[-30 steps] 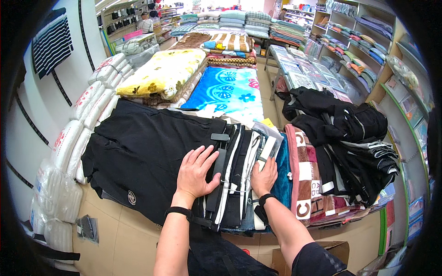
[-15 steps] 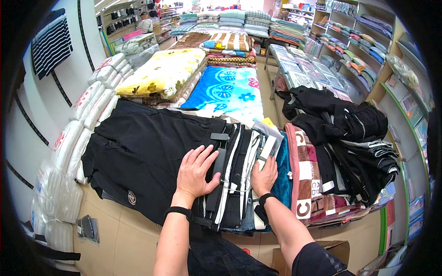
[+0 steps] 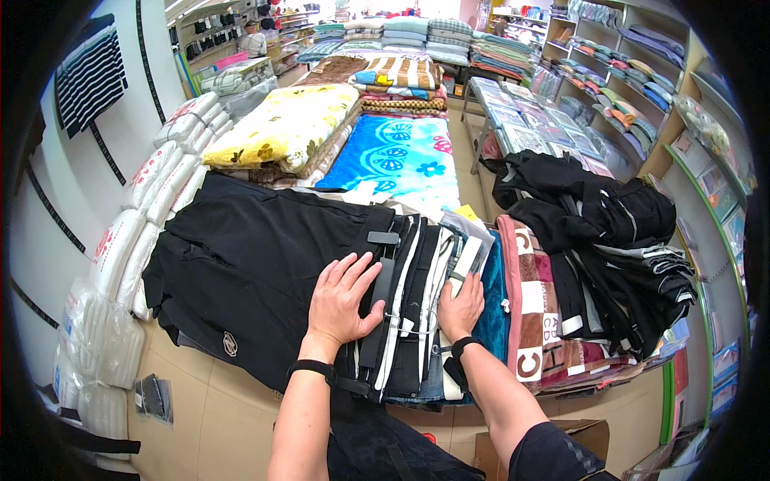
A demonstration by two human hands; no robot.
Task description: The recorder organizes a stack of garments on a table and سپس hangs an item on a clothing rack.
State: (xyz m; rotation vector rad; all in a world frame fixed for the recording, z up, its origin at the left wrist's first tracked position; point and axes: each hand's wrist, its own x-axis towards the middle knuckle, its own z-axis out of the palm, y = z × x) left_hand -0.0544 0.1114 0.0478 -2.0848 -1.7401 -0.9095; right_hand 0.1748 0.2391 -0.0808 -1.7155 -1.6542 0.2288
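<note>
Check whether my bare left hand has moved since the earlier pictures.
No; judged against the bright-blue, butterfly-patterned flat fabric, your left hand shows no visible shift in any direction.

The left hand [image 3: 341, 303], fingers spread, lies on the edge of a smooth black fabric garment [image 3: 257, 240] with a small pale oval emblem. The right hand [image 3: 459, 311] touches a flat white strip [image 3: 465, 260] beside packed black garments with white stripes [image 3: 411, 309]. Beyond lies a folded, leaf-printed yellow blanket [image 3: 281, 124]; crumpled black clothing [image 3: 593, 200] is heaped at right.
</note>
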